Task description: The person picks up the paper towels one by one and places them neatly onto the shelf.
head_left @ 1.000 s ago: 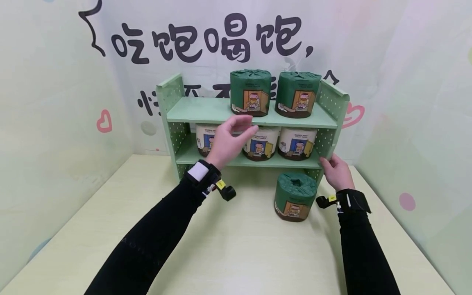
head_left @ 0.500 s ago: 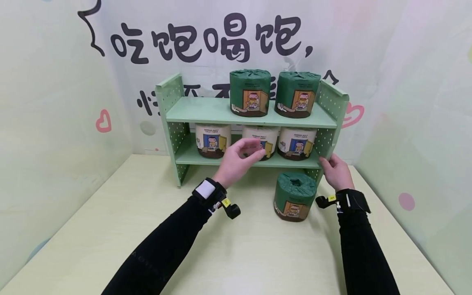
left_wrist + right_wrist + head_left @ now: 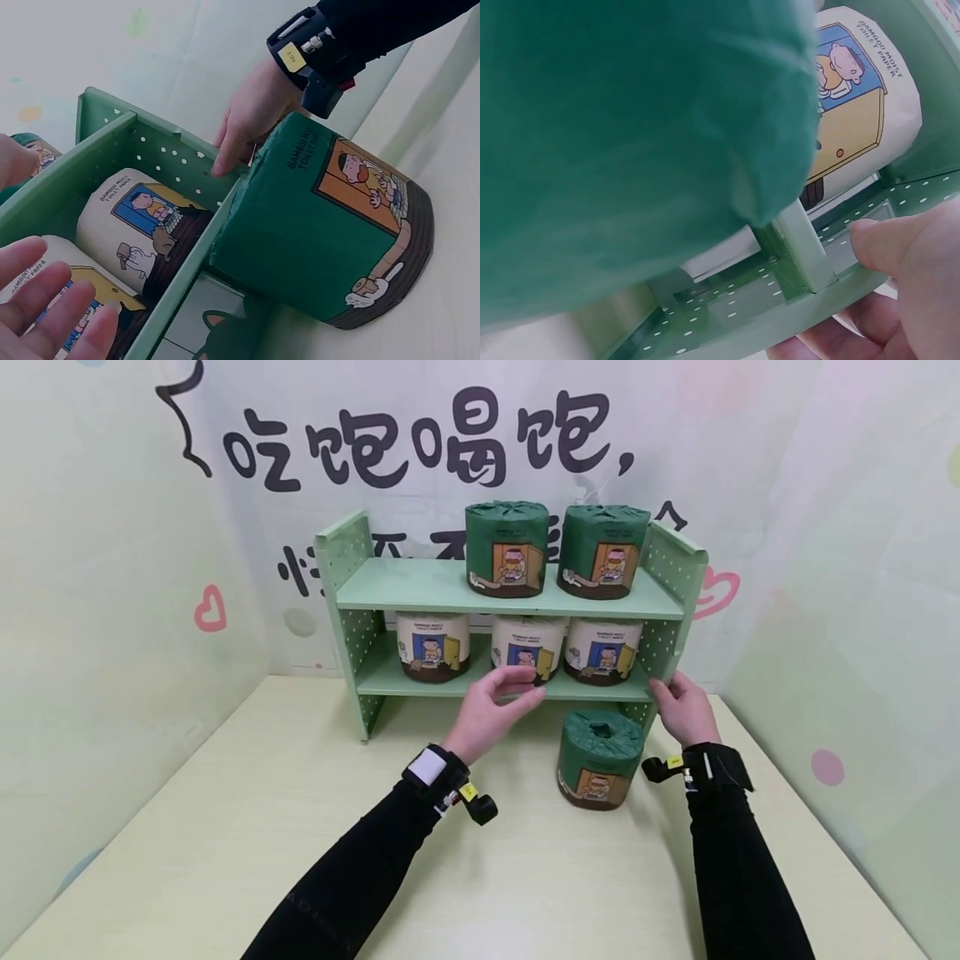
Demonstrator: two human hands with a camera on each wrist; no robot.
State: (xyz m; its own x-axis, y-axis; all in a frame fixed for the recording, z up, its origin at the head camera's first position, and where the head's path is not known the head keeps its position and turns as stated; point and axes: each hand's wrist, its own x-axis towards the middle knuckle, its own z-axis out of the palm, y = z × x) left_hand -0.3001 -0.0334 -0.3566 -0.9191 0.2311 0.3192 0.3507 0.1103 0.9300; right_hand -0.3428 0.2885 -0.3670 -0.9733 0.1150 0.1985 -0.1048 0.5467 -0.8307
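In the head view my left hand (image 3: 486,717) is in the air in front of the green two-tier shelf rack (image 3: 420,589), fingers apart and loosely bent, holding nothing. It overlaps the lower part of the middle cream toilet roll (image 3: 528,635). My right hand (image 3: 687,712) grips the rack's right side panel; the right wrist view shows the thumb (image 3: 885,244) on the inner face and the fingers behind the edge. A green-wrapped toilet roll (image 3: 600,760) stands on the table just left of that hand. Its wrapper fills much of the right wrist view.
Two green rolls stand on the top shelf, one central (image 3: 507,547) and one right (image 3: 604,552). The lower shelf also bears a left cream roll (image 3: 432,646) and a right cream roll (image 3: 603,652). The pale table (image 3: 225,827) meets walls at the back and sides.
My left hand has come down and slightly right, from the top shelf's front edge to the lower shelf's level, uncovering the left cream roll. The right hand keeps its grip on the side panel.
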